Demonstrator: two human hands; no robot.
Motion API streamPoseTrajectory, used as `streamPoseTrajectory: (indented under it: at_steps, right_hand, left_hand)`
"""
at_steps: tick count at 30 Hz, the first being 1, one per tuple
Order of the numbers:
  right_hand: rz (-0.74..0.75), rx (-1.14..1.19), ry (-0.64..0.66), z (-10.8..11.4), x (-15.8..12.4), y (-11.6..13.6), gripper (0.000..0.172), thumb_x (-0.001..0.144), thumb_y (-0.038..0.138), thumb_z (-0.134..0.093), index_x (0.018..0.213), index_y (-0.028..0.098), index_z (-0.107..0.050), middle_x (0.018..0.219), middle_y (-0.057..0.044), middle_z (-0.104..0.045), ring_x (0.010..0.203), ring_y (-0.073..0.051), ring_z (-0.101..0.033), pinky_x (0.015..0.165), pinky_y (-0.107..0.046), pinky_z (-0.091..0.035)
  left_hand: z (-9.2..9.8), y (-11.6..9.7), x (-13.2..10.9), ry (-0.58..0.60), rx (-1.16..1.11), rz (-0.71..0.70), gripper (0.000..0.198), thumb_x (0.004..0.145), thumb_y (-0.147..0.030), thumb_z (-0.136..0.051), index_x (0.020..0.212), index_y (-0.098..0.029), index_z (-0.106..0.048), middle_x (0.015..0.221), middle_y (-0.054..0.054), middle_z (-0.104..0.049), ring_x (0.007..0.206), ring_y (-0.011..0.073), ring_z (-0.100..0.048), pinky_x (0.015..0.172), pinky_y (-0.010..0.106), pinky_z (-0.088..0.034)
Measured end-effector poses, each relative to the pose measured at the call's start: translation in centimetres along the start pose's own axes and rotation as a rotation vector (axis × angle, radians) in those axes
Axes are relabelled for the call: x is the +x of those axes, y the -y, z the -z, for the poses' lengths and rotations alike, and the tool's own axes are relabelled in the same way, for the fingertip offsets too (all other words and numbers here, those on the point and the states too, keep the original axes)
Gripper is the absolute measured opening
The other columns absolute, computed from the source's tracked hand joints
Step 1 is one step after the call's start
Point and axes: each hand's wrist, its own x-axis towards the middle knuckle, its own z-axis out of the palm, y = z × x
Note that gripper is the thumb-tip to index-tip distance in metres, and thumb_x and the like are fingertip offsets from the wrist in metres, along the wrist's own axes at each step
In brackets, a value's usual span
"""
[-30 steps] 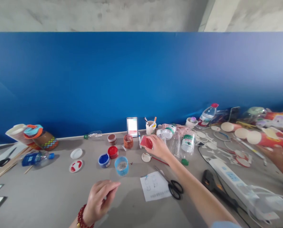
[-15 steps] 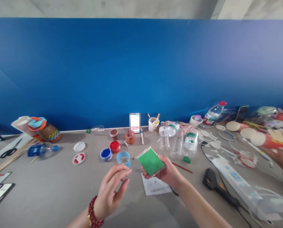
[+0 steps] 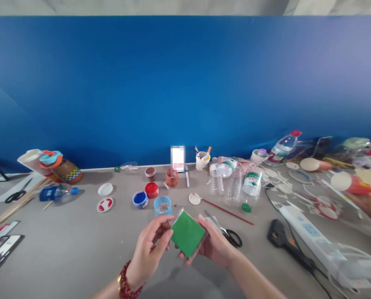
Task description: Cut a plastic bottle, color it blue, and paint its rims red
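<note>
1. Since the previous frame, the left hand [image 3: 152, 245] has met the green square packet [image 3: 187, 233], pinching its left corner; the right hand [image 3: 214, 245] grips its right side.
2. Scissors [image 3: 223, 229] lie just beside the right hand.
3. Beyond: a blue cup [image 3: 156, 207] with grayish contents, open blue-paint jar [image 3: 143, 204], red-paint jar [image 3: 154, 194].
4. Gray tabletop [image 3: 76, 249] stretches leftward, backed by a blue partition [image 3: 185, 83].

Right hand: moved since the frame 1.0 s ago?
Yes, toward the wearer: the right hand was farther back than the light-blue cup; now it is nearer, holding the green packet.
</note>
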Motion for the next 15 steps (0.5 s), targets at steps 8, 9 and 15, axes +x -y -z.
streamPoseTrajectory:
  at_steps: [8,9,15]
  right_hand:
    - [0.209,-0.277,-0.151,1.0,-0.6,-0.7,0.040,0.083,0.053,-0.070,0.086,0.013,-0.069,0.073,-0.005,-0.071,0.062,-0.018,-0.071,0.062,-0.031,-0.058]
    - [0.212,-0.313,-0.155,1.2,-0.6,-0.8,0.040,0.085,0.053,-0.069,0.084,0.013,-0.068,0.073,-0.006,-0.072,0.062,-0.018,-0.072,0.060,-0.030,-0.057]
    - [0.213,-0.366,-0.194,1.4,-0.8,-0.9,0.044,0.085,0.057,-0.067,0.079,0.013,-0.065,0.063,-0.002,-0.069,0.053,-0.015,-0.069,0.052,-0.024,-0.054]
  left_hand:
    - [0.4,0.6,-0.9,-0.078,-0.185,0.126,0.029,0.094,-0.038,-0.058,0.118,-0.023,-0.062,0.080,-0.002,-0.054,0.055,0.0085,-0.056,0.052,0.022,-0.049]
    - [0.5,0.8,-1.1,-0.070,-0.195,0.132,0.030,0.094,-0.038,-0.058,0.119,-0.022,-0.062,0.081,-0.002,-0.053,0.055,0.0086,-0.055,0.053,0.023,-0.049]
    - [0.3,1.1,-1.6,-0.011,-0.268,0.174,0.038,0.092,-0.041,-0.060,0.124,-0.021,-0.059,0.074,-0.004,-0.049,0.054,0.0082,-0.052,0.051,0.021,-0.046]
